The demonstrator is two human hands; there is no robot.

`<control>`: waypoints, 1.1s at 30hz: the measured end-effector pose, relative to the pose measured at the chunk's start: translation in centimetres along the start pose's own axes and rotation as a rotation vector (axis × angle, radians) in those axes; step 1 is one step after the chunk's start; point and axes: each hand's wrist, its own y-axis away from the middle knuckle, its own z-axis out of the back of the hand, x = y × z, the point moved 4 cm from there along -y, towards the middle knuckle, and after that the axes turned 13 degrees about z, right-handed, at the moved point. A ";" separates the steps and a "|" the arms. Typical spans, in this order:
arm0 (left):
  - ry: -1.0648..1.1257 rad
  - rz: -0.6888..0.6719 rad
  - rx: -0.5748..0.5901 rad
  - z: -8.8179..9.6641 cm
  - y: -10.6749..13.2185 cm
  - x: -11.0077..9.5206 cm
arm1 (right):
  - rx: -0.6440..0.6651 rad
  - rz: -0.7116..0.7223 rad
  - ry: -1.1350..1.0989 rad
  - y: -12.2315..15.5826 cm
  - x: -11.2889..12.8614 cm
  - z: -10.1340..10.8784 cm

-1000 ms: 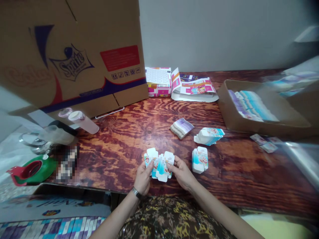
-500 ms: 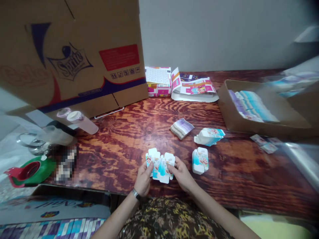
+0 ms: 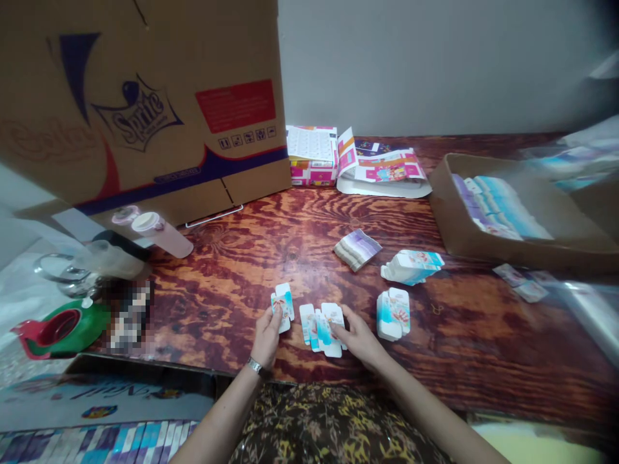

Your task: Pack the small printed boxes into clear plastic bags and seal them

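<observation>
Okay, so the person's left hand [image 3: 265,336] holds two small white-and-blue paper cartons [image 3: 283,307] upright just over the reddish wood table [image 3: 227,309], fingers [image 3: 276,314] closed in a pinch on them. The right hand [image 3: 356,340] sits close by on a loose bunch of white-and-blue paper cartons [image 3: 323,330], which lies on the table between both hands. Its fingers [image 3: 340,328] rest on top of the bunch, can't tell if they grip or just press. Best way w/ these: hold each small carton by its edges, firm but soft, bc thin card bends easily. Keep the flaps lined up and all facing the same way, so piles stay neat and don't slide. Just right of the bunch is a short pile of white-and-blue cartons [image 3: 393,314], w/ a tipped pile of white-and-blue cartons [image 3: 412,267] and a purple-striped carton stack [image 3: 356,250] further up. Far right, a shallow brown cardboard tray [image 3: 459,225] holds rows of cartons. Far left stands a big brown Sprite cardboard box [image 3: 145,109]
</observation>
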 end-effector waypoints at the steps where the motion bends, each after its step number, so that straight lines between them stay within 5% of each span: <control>1: 0.001 0.001 0.006 0.2 -0.1 -0.1 | -0.007 -0.005 -0.040 0.0 0.1 0.0; 10: 0.228 0.172 0.235 -2.4 0.8 -0.2 | 0.066 -0.037 -0.438 -0.5 1.3 -1.7; 23: 0.356 0.420 0.377 -5.2 2.3 1.3 | 0.074 -0.019 -0.368 -0.6 0.9 -3.3; 33: 0.378 0.470 0.392 -4.9 2.1 0.9 | -0.035 -0.025 -0.389 -0.6 1.0 -1.7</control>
